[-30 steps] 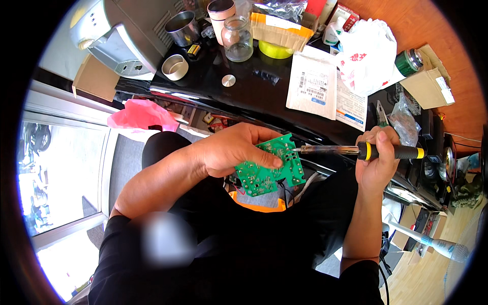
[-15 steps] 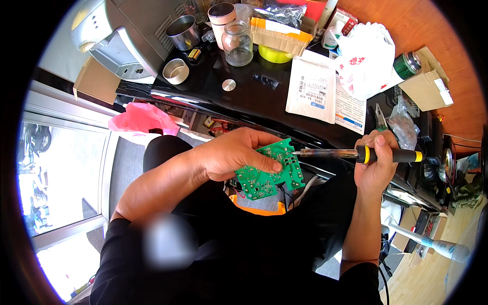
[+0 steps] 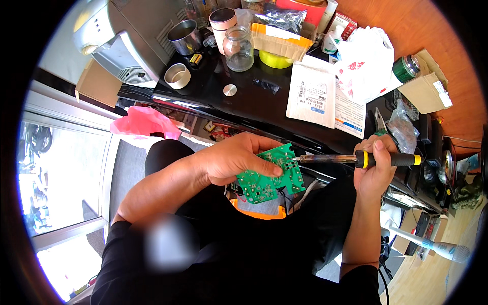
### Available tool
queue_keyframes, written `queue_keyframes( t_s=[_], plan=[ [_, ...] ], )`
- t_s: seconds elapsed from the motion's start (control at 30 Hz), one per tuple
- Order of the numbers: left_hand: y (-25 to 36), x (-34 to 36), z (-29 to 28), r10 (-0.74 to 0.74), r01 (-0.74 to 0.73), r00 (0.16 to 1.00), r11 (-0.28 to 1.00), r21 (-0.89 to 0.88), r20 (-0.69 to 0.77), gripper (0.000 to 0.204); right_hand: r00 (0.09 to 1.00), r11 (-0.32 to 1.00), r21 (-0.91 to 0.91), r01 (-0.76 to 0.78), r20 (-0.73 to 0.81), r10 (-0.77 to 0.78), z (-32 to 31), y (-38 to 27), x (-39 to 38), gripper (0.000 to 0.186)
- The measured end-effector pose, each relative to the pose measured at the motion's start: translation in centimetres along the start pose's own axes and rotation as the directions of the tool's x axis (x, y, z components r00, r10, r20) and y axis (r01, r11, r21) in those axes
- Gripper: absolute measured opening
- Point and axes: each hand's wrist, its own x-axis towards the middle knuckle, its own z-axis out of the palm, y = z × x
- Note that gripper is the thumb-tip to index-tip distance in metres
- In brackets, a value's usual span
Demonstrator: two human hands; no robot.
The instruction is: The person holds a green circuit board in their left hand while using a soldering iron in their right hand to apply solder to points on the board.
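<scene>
A green circuit board [image 3: 292, 179] is held over my lap by my left hand [image 3: 236, 161], thumb across its soldered face and fingers behind it. Black wires trail below the board. My right hand [image 3: 376, 165] is closed around the black and yellow handle of a soldering iron [image 3: 330, 159]. The iron lies almost level, pointing left. Its tip meets the upper right part of the board, near a group of dark square pads; whether it presses on a joint is too small to tell.
Ahead stands a black glossy table [image 3: 203, 96] bearing a glass jar [image 3: 239, 51], a metal bowl [image 3: 177, 76], a white parcel envelope [image 3: 311, 94] and a white plastic bag [image 3: 366, 61]. A pink bag [image 3: 145, 122] hangs at its left. An orange-edged item [image 3: 256, 211] sits between my legs.
The view has tilted slightly, so the table sits a little lower. The board and iron have shifted down a touch together; both grips are unchanged.
</scene>
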Motion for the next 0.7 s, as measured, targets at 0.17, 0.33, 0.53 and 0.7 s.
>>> queue_keyframes(
  t_s=[0.17,0.33,0.53,0.7],
  plan=[
    [-0.11,-0.02,-0.17,-0.002,0.002,1.0,1.0,-0.004,-0.005,0.056,1.0,1.0,0.006,0.005,0.021,-0.006,0.17,0.13,0.03,0.018],
    [-0.04,-0.13,-0.36,-0.012,0.012,1.0,1.0,-0.001,-0.009,0.057,0.999,0.999,0.019,0.027,0.016,-0.027,0.43,0.23,0.02,0.018],
    [0.05,-0.38,-0.38,-0.013,0.013,1.0,1.0,0.001,-0.004,0.057,1.0,0.999,0.043,0.014,-0.003,-0.014,0.57,0.05,-0.13,0.017],
    [-0.01,-0.25,-0.19,-0.02,0.02,1.0,1.0,0.002,-0.009,0.057,1.0,1.0,0.026,0.013,-0.001,-0.013,0.52,0.08,-0.25,0.018]
  ],
)
